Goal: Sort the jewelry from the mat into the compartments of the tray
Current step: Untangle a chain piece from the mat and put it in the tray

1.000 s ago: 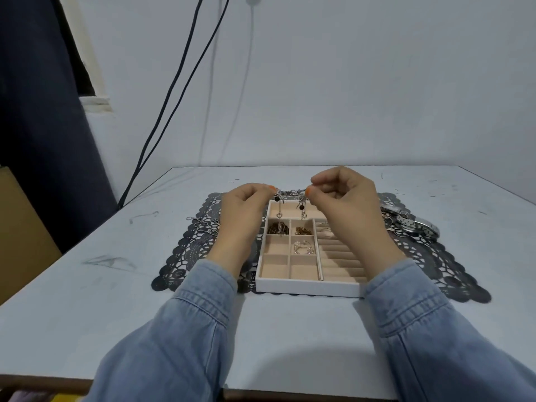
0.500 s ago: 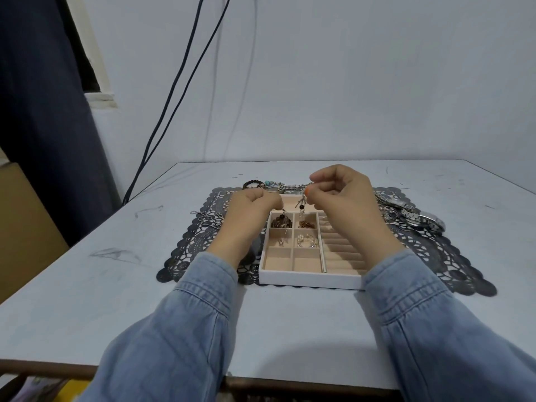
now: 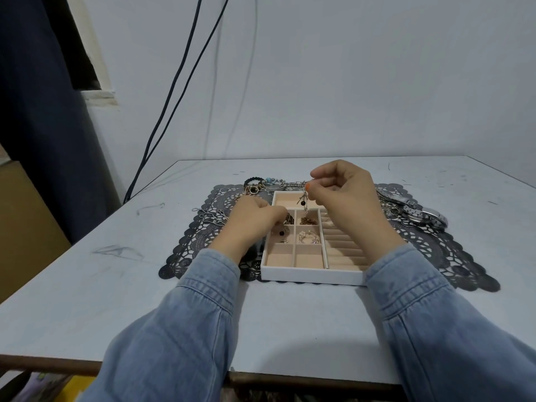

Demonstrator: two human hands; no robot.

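R hand (image 3: 345,195) pinching silver earring (image 3: 304,200), black bead

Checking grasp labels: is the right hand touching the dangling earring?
Touching. The head view shows the right hand pinching the top of the dangling earring, which hangs straight down from its thumb and fingertip.

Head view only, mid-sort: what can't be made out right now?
Head view:
- Left hand fingertips: curled under its own back at the white tray with beige compartments; grip unclear.
- Silver drop earring with black bead pinched by the right hand: too small for detail.
- Silver watches on the black lace mat: partly hidden by the right hand.
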